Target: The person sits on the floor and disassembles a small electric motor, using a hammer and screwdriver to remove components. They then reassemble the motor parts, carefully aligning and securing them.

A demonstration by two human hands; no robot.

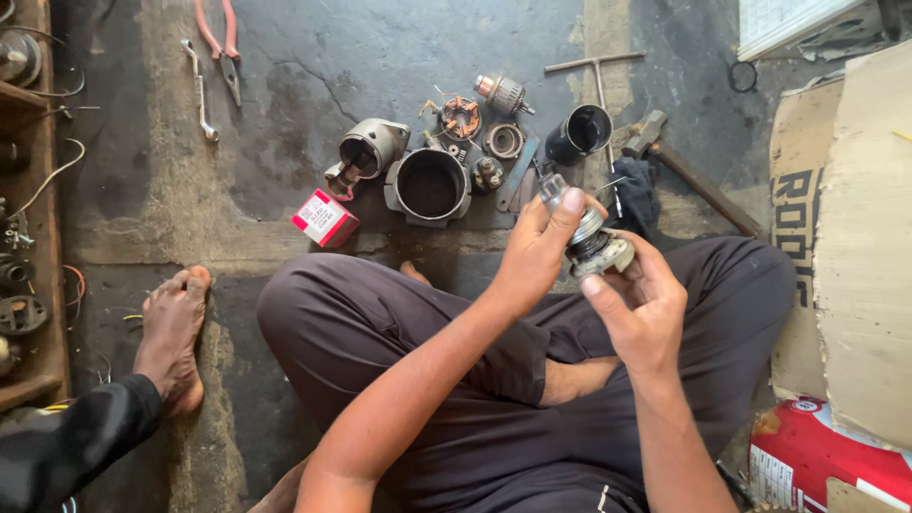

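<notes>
- While both hands grip it at centre frame, left hand point(534, 249) fingers pinch the top of the small metal motor part point(587, 239); right hand point(643, 302) cradles its base.
- Housings point(429, 184) and armature point(503, 94) lie apart on the floor above; the work looks midway.

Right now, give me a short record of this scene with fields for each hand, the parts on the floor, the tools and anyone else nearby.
Left hand: left hand holds the top of a small metal motor part
Right hand: right hand holds the same part from below
Floor parts: round metal housing, black cylinder, armature, small red and white box
Tools: hammer, red-handled pliers, wrench
Nearby: another person's bare foot
</notes>
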